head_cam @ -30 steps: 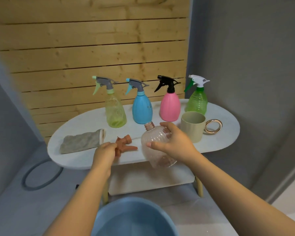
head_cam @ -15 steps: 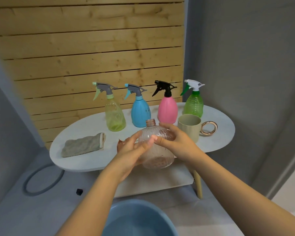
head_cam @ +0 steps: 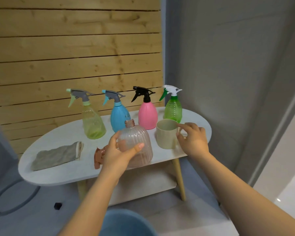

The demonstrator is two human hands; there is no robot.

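Left hand [head_cam: 117,155] gripped the uncapped clear bottle [head_cam: 137,137] upright over the tabletop's [head_cam: 61,173] front edge; right hand [head_cam: 193,139] pinched the beige mug's [head_cam: 165,136] handle.

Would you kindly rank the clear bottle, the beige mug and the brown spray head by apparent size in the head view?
1. clear bottle
2. beige mug
3. brown spray head, partly hidden behind the left hand
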